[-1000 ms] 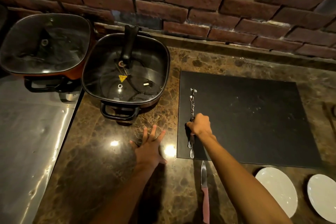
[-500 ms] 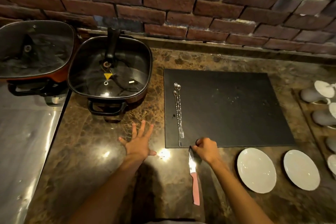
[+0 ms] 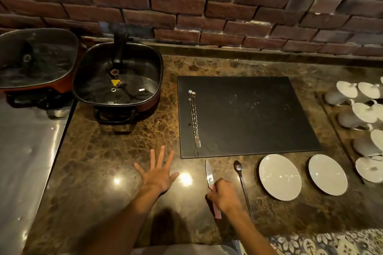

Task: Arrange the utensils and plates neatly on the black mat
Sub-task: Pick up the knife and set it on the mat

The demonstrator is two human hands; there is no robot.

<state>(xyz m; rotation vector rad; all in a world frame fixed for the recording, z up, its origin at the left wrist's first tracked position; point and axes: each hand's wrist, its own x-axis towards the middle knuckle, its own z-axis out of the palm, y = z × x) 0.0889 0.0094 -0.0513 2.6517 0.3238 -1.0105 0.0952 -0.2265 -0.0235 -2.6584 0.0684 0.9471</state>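
Right hand [image 3: 222,195] closed around the pink handle of the knife [image 3: 209,176], blade pointing toward the near edge of the black mat [image 3: 248,118] and just short of it. Left hand [image 3: 158,174] flat and spread on the surface [image 3: 103,161], holding nothing, near the mat's near-left corner. Already on the mat along its left edge: thin twisted forks [image 3: 194,122], lying close together. Still off the mat, along the surface beside its near edge: a dark spoon [image 3: 241,182] just beside the right hand, then two white plates [image 3: 279,177] further right. Risks from here: blade tip catching the mat's raised lip and shoving the mat askew; knife sliding into the forks and knocking their line crooked; wrist brushing the spoon and rolling it toward the near edge of the surface; grip partly hidden, so cannot tell how securely the handle sits.
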